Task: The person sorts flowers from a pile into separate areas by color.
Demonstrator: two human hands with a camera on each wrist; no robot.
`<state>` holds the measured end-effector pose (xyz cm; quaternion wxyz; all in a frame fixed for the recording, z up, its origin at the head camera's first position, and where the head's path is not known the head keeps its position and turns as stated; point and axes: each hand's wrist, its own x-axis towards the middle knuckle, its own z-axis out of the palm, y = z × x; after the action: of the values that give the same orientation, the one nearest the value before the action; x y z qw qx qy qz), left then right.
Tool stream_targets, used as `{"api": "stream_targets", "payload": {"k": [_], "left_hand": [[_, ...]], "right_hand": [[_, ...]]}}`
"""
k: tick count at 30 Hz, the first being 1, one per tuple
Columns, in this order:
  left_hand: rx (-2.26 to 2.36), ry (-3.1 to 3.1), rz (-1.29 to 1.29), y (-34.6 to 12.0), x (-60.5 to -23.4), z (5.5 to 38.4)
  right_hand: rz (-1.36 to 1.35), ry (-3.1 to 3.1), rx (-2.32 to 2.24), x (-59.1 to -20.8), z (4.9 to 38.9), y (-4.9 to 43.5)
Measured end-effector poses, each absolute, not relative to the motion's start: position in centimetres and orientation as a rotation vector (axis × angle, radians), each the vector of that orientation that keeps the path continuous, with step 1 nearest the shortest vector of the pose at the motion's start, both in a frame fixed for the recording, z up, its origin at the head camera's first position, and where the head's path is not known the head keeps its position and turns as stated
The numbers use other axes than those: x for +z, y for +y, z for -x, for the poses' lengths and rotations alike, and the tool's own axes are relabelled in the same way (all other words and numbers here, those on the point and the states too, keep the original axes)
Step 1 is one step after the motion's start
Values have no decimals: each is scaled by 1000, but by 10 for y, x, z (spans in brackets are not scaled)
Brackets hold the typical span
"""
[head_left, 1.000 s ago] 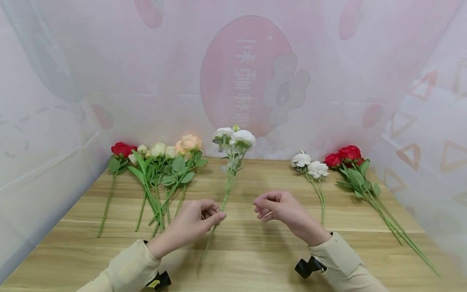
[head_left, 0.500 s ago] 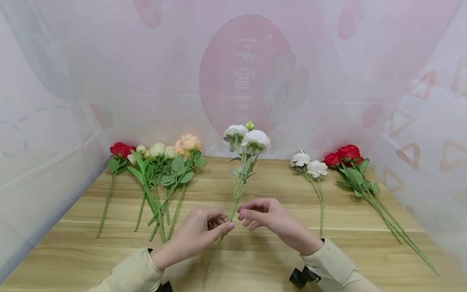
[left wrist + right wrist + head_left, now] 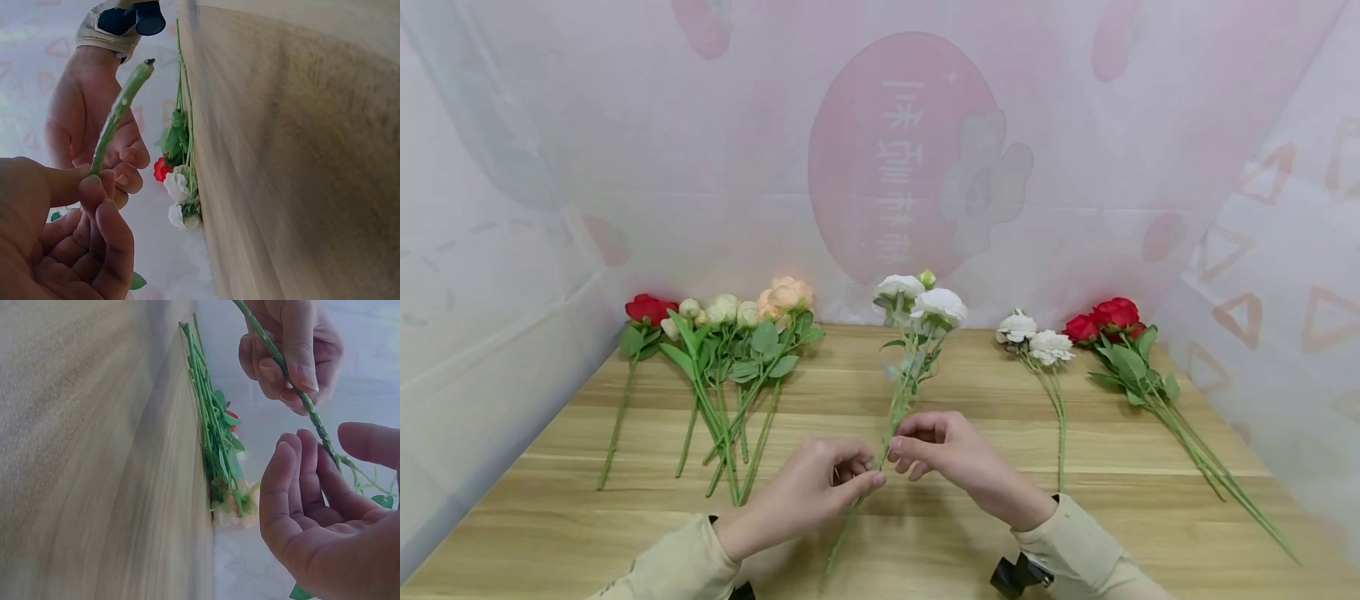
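Observation:
In the head view my left hand [image 3: 820, 492] pinches the green stem of a white flower [image 3: 938, 307] between thumb and fingers. The flower stands tilted over the table, with two white blooms and a yellow-green bud on top. Below the grip, the lower stem [image 3: 119, 112] sticks out in the left wrist view. My right hand [image 3: 966, 462] is just right of the stem, above the left hand. In the right wrist view its thumb [image 3: 369, 442] and fingers are spread apart, with the stem [image 3: 312, 415] passing between them ungripped.
At the left of the wooden table [image 3: 970, 550] lie a red flower [image 3: 650, 308], pale green flowers [image 3: 722, 308] and a peach flower [image 3: 786, 296]. To the right are white flowers [image 3: 1048, 347] and red flowers [image 3: 1116, 313] with long stems. A printed cloth [image 3: 715, 167] hangs behind.
My left hand has carried the white flower to the right and slightly toward me. The right hand has come left, up to the stem. Flowers on the table lie as before.

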<state>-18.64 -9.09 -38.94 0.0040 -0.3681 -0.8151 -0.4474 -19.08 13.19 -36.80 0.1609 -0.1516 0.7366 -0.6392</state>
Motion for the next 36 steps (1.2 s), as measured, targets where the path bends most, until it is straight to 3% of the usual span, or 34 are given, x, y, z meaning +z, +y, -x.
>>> {"api": "stream_targets", "payload": {"k": [25, 31, 36], "left_hand": [[-1309, -2622, 1172, -96, -384, 182], [-1256, -2684, 1130, -100, -382, 183], [-1190, -2708, 1072, -104, -372, 183]], "right_hand": [[510, 2326, -1753, -366, 194, 127], [503, 2438, -1736, -356, 201, 149], [346, 2520, -1711, -341, 216, 183]]}}
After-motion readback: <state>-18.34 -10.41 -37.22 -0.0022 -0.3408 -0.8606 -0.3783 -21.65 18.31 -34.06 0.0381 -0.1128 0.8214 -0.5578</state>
